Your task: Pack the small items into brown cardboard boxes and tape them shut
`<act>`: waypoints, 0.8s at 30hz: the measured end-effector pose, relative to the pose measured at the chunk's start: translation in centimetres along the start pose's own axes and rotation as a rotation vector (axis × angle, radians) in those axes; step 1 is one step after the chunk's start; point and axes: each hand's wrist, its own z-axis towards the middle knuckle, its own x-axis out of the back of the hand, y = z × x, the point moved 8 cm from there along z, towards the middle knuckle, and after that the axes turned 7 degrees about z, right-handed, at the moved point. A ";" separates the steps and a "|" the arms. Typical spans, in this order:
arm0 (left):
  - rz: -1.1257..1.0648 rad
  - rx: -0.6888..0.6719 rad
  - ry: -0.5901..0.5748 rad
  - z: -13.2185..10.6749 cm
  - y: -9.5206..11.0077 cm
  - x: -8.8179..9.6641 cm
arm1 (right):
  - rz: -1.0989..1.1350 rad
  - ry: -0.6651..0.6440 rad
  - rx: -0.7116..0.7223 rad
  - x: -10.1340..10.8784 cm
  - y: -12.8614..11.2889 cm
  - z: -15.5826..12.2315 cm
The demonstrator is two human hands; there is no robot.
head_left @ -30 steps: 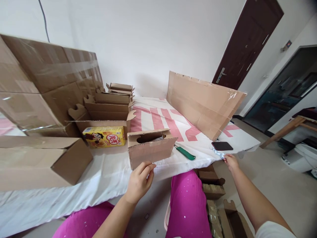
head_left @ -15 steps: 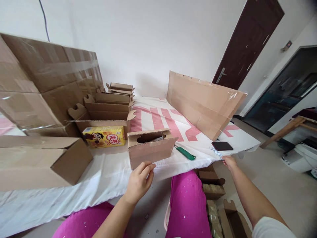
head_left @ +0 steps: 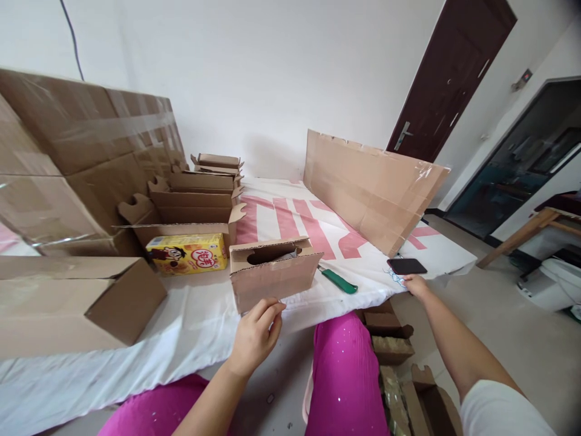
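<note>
My left hand [head_left: 256, 336] is curled, thumb and fingertips pinching the lower front edge of a small cardboard box [head_left: 272, 275] with an oval cut-out in its top. The box stands on the white cloth-covered table [head_left: 200, 327]. My right hand [head_left: 415, 284] reaches to the table's right edge with its fingers together. They rest on a small white-and-blue patterned piece [head_left: 394, 278] just below a black phone [head_left: 407, 266]. What the fingers grip is too small to make out.
A green-handled knife [head_left: 338, 280] lies right of the small box. A yellow snack box [head_left: 188, 254], folded cartons [head_left: 195, 197], a large taped carton [head_left: 82, 157] and a long box [head_left: 77, 300] fill the left. A cardboard sheet [head_left: 372, 188] stands at the back right. More boxes [head_left: 394, 345] sit on the floor.
My right hand has slid up along the table edge, closer to the black phone. My left hand has stayed at the small box.
</note>
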 end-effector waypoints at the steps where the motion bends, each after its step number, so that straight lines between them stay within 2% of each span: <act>1: -0.002 0.002 0.001 0.0 0.0 0.0 | -0.028 -0.021 0.002 -0.1 -0.1 0.2; 7: -0.018 0.015 -0.005 0.0 -0.2 0.0 | -0.101 -0.142 0.052 -1.4 -1.5 0.8; 13: -0.012 0.006 -0.014 0.2 0.1 -0.1 | -0.081 -0.141 0.103 -2.9 -2.9 1.4; 20: -0.019 0.002 -0.029 0.1 0.0 -0.3 | 0.061 -0.105 0.129 -3.0 -4.7 0.8; 24: -0.089 0.050 -0.044 -0.1 -0.5 -0.4 | 0.225 -0.137 0.191 -2.9 -7.3 -0.9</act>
